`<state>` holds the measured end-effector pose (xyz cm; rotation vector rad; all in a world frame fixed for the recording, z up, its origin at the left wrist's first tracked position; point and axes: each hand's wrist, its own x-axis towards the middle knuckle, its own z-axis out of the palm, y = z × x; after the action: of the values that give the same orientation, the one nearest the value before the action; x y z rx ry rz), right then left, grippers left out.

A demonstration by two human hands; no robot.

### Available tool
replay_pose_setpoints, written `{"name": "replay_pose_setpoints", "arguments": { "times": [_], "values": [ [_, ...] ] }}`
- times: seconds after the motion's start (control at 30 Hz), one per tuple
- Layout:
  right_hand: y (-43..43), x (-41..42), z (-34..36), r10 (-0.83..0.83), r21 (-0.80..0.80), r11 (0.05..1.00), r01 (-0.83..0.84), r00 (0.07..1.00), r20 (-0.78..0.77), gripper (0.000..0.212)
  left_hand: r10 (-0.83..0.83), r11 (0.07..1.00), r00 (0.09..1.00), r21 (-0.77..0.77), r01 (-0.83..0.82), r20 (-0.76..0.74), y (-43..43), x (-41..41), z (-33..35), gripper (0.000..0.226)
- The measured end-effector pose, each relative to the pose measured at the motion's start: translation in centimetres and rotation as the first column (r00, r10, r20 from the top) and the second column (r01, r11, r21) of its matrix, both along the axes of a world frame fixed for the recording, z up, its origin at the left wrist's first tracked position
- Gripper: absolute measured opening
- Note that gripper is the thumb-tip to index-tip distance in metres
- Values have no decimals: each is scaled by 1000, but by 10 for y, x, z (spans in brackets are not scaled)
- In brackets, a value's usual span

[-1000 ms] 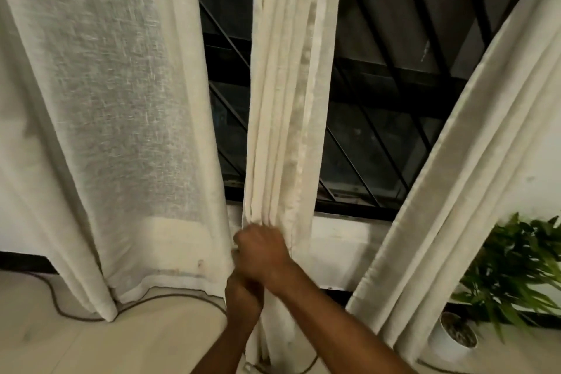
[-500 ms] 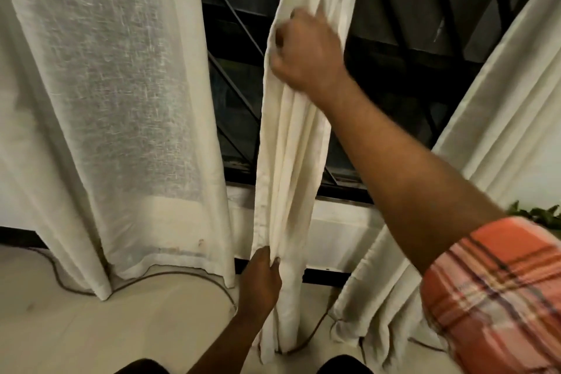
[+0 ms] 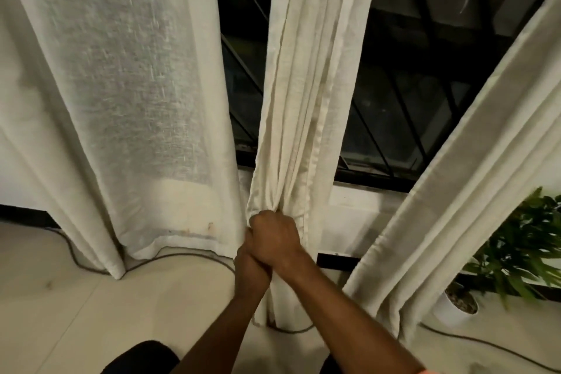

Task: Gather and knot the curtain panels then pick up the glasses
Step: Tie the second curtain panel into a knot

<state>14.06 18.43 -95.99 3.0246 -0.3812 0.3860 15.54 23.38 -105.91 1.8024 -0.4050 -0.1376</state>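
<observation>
Middle curtain panel (image 3: 303, 100) bunched low again since right hand (image 3: 274, 237) slid back down; it clenches gathered folds, left hand (image 3: 250, 270) gripping just below. No knot yet, side panels (image 3: 121, 100) loose, glasses nowhere visible.

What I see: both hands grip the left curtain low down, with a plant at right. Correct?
Not quite. The head view shows the left hand and right hand gripping the middle curtain low down, not the left curtain; the plant is at right.
</observation>
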Motion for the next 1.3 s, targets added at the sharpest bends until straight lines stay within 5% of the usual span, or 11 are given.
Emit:
{"name": "replay_pose_setpoints", "arguments": {
  "times": [0.1,0.17,0.3,0.53,0.73,0.8,0.93,1.03,1.17,1.3],
  "values": [
    [-16,2,73,31,-62,998,-13,954,299,21,22,996,996,85,-30,88,-7,1,12,10],
    [-26,11,136,137,-237,971,24,758,637,33,14,996,990,88,-27,140,-7,-4,18,13],
    [-40,27,262,100,-233,945,228,478,873,48,-18,998,991,62,10,136,-9,-16,16,24],
    [-44,41,295,159,-282,959,19,790,593,28,-71,995,977,81,56,199,-13,-27,18,22],
    [-45,47,234,342,-481,876,37,655,674,11,-84,993,972,95,64,221,-11,-28,14,17],
    [-45,45,221,159,-332,940,76,763,627,13,-78,994,974,87,60,213,-12,-27,13,17],
    [-49,38,167,-108,-47,991,126,956,274,15,-69,995,973,86,51,222,-17,-23,17,15],
    [-37,19,76,-152,74,986,148,987,52,13,-64,996,978,69,52,200,-19,-18,16,13],
    [-7,-15,-36,-138,273,949,157,986,-89,28,-72,995,997,61,72,-4,-5,-17,-11,37],
    [-2,-15,-35,-88,204,971,123,981,-172,22,-28,990,998,139,36,-58,4,-10,-37,37]
  ]
}}
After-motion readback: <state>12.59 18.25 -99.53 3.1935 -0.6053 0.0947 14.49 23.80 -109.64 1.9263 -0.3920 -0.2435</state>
